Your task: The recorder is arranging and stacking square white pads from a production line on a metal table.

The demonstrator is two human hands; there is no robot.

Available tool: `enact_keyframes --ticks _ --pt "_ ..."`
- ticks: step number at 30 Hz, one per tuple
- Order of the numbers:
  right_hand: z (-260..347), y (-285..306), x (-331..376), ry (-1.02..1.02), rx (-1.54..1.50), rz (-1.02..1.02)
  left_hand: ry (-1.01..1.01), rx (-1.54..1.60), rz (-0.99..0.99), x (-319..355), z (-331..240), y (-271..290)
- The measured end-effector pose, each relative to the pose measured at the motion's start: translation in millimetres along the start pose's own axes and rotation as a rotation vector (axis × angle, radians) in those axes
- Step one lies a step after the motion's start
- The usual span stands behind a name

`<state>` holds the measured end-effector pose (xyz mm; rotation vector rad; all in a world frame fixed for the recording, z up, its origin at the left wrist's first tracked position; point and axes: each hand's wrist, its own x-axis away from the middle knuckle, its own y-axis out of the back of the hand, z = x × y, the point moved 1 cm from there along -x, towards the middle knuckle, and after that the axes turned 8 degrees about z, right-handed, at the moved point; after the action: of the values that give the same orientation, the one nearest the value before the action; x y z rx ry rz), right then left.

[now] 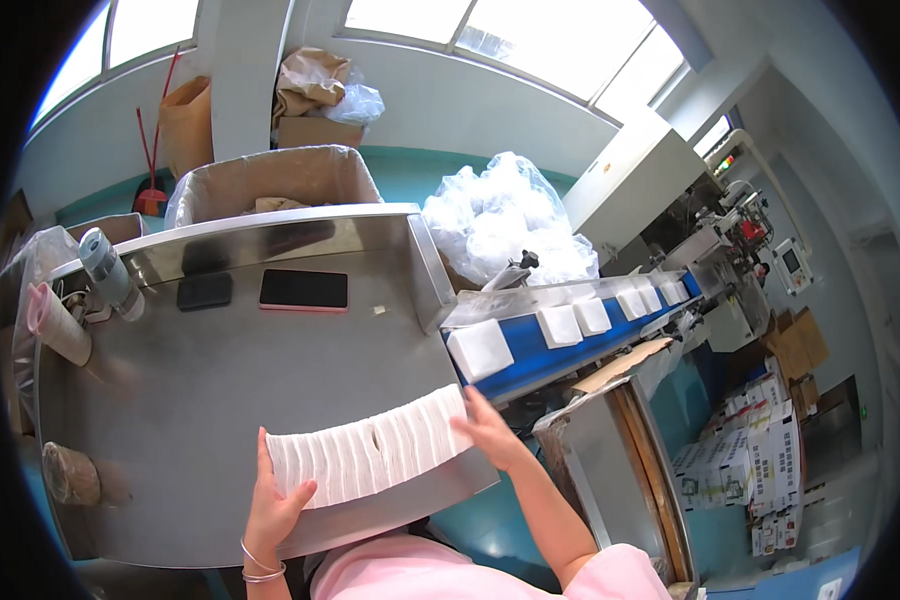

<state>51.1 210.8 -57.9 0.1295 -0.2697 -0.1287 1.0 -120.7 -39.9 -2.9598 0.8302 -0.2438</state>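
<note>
A long row of white folded paper napkin stacks [355,460] stands on edge, side by side, near the front edge of the steel table [190,400]. It bows slightly, and a small dark gap shows near its middle. My left hand [275,505] presses on the row's left end, thumb along the near side. At the right end, my right hand [492,432] bears against the last stack with its fingers. Between them the two hands hold the row. Whether its underside rests on the table cannot be seen.
A blue conveyor belt [527,360] at the right carries several white napkin stacks [480,350]. Phones [304,290], a bottle [110,272], a pink-rimmed cup [58,325] and a tape roll [70,474] are on the table. A lined bin [350,180] stands beyond.
</note>
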Motion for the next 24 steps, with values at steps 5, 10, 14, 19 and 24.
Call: enact_keyframes --ticks 5,10,14,19,24 --pt "-2 7 -2 -0.221 -0.072 0.205 -0.028 0.024 0.039 -4 2 -6" --pt "-9 11 -5 -0.002 -0.119 0.098 -0.029 -0.012 0.029 -3 1 -5" --pt "-21 38 -19 -0.103 -0.73 -0.297 -0.045 -0.035 0.019 -4 7 -5" --pt "12 -4 -1 0.102 0.076 0.2 -0.027 -0.013 0.041 -4 2 -13" --pt "5 -4 -6 -0.238 -0.021 0.186 0.0 0.035 0.067 -8 -1 -19"
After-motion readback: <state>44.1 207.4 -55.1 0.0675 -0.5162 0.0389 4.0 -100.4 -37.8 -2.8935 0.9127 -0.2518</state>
